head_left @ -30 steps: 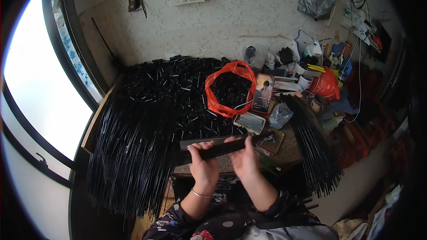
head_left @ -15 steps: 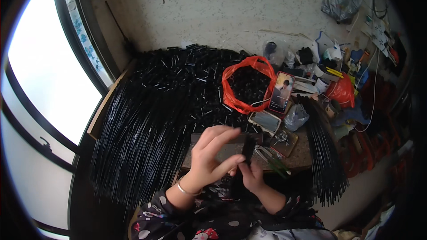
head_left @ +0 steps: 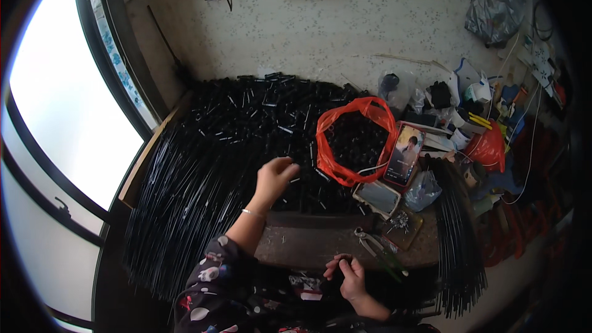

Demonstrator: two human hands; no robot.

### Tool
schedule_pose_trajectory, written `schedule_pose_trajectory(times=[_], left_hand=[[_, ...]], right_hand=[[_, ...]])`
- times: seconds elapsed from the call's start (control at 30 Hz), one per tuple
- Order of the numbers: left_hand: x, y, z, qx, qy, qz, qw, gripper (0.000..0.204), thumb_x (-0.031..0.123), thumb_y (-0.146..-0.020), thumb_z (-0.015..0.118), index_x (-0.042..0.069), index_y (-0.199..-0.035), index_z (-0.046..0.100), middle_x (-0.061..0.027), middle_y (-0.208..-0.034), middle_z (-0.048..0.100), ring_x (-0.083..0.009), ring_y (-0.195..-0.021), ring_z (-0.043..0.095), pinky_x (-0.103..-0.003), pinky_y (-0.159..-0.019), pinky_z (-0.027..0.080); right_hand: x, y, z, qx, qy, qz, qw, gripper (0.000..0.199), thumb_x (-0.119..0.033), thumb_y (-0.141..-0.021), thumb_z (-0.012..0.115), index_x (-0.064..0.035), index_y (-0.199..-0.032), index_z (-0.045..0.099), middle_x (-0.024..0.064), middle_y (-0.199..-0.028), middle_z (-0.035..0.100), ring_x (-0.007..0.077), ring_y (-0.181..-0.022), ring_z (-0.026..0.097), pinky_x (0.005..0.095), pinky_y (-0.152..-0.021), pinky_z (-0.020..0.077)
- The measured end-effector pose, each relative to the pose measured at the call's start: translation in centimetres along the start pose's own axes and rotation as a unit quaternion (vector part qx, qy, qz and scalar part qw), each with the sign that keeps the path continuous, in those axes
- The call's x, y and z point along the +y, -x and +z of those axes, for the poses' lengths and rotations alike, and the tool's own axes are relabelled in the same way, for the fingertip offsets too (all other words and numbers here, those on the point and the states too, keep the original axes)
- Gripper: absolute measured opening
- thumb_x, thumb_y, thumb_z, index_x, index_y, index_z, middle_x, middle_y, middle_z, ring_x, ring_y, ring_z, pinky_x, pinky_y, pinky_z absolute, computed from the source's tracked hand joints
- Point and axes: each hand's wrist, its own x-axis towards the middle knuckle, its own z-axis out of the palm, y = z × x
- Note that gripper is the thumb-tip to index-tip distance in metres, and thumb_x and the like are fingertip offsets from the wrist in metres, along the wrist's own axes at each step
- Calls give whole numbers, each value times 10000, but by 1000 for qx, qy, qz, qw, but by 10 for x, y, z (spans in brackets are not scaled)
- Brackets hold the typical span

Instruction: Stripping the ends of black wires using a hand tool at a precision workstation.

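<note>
What the curled right hand (head_left: 346,271) pinches is too small to identify. The left hand (head_left: 275,176), fingers loosely bent, reaches into short glossy black tubes (head_left: 259,117) left of the crinkled red bag (head_left: 354,142).

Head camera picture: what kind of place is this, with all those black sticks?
Probably a small home workshop for hand assembly. A big heap of thin black rods covers the bench, an orange bag holds small black parts, and pliers lie by the work board. The left hand reaches into the pile.
</note>
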Motion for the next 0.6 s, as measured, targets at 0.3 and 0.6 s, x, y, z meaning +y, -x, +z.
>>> schedule_pose_trajectory(times=[0.3, 0.6], left_hand=[[-67, -110, 12, 95, -469, 39, 877, 313, 179, -717, 654, 66, -1002, 592, -93, -772, 617, -279, -812, 583, -380, -696, 494], [4, -86, -8, 43, -24, 104, 993, 192, 142, -695, 702, 47, -850, 640, -23, -691, 573, -115, -661, 538, -247, -626, 439]], right_hand=[[-5, -15, -4, -16, 10, 40, 999, 156, -132, -923, 441, -13, -1004, 500, 100, -801, 597, 167, -660, 577, 287, -601, 473], [-5, -14, 9, -36, 16, 55, 998, 156, -151, -921, 458, -24, -995, 509, 91, -786, 593, 151, -638, 573, 270, -585, 470]])
